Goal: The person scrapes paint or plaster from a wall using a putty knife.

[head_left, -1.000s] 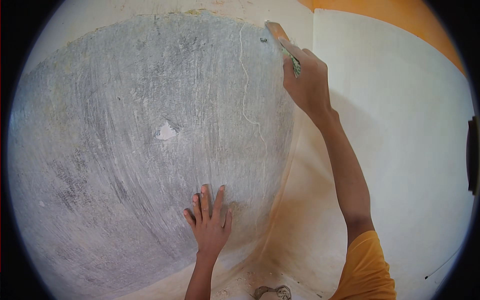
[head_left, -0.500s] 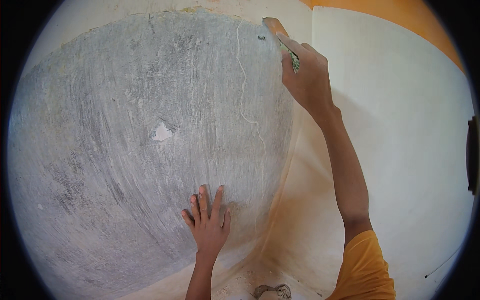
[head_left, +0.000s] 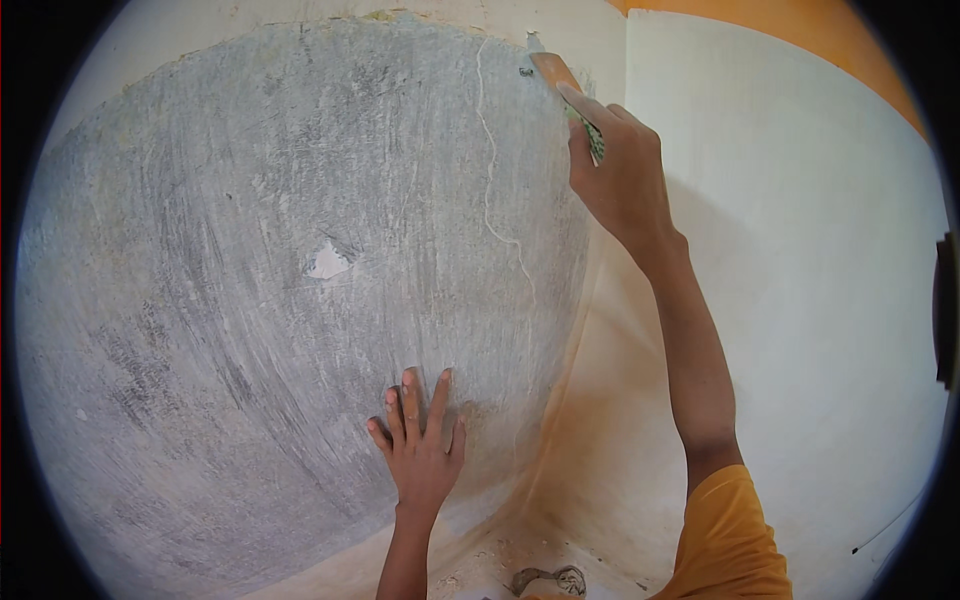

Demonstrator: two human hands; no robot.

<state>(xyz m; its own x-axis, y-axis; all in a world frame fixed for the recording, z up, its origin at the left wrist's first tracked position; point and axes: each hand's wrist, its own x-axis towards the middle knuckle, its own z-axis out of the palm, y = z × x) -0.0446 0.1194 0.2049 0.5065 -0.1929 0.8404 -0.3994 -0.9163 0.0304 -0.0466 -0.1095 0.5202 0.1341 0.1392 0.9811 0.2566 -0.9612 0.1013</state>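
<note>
A grey scraped wall [head_left: 270, 180], rough and streaked, fills the left and middle of the view. High up near the corner, my right hand [head_left: 622, 175] is closed around a scraper [head_left: 555, 72] with a flat brownish blade and a green patterned grip, mostly hidden by my fingers. Its blade tip lies at the upper right border of the grey patch, against the wall. Lower down, my left hand [head_left: 424, 462] rests flat on the grey surface with its fingers spread, holding nothing.
A thin pale crack [head_left: 488, 170] runs down the grey wall, and a small white patch [head_left: 328, 262] shows left of it. The smooth white wall [head_left: 800, 250] meets it at the right-hand corner. Dusty floor and a foot [head_left: 545, 582] appear at the bottom.
The scraper has moved slightly down with my right hand, and a bare grey spot now shows at its tip. My left hand stays in place on the wall.
</note>
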